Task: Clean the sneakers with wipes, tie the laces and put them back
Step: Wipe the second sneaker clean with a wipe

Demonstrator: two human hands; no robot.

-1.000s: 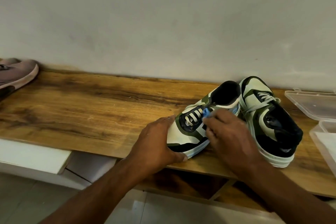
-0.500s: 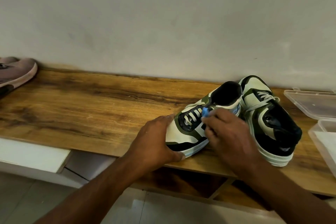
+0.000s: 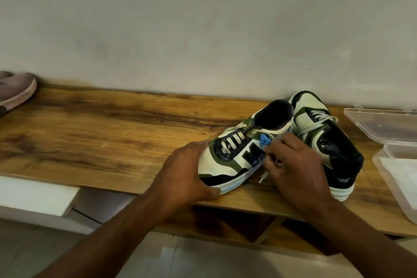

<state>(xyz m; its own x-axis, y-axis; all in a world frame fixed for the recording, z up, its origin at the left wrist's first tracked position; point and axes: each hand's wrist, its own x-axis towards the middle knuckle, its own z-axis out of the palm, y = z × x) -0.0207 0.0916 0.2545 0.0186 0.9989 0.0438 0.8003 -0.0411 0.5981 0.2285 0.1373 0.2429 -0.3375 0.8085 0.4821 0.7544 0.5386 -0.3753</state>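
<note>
1. Left hand (image 3: 185,176): cupped round the toe of the near sneaker (image 3: 234,153), thumb on the sole edge at the front lip of the shelf (image 3: 112,137). Same brace as a second ago, no shift. Grasping, not pressing flat.
2. Right hand (image 3: 293,165): fingers curled, pinching a small blue wipe (image 3: 332,140) against the sneaker's side panel, just beside the laces. Change: over the last second the wipe has crept only slightly along the upper, and a lace tip (image 3: 262,177) now hangs clear below the fingers, near the sole.
3. Read: short scrubbing strokes on one patch, so my guess is the cleaning step is mid-way. Laces on this shoe look loose, tying not yet done.
4. Second sneaker (image 3: 327,140): just right of and behind the right hand, touching the first one near the heel, pointing the opposite way. Its laces look crossed at the top; can't tell if knotted. Not handled now.
5. Containers, far right of the right hand: a clear plastic box (image 3: 397,178) with something white and flat inside, likely wipes but too washed out to confirm. Behind it, its clear lid (image 3: 383,124) lies open, nothing visible in it.
6. Far left of the left hand, at the wall (image 3: 203,29): a pinkish shoe (image 3: 15,90), untouched.
</note>
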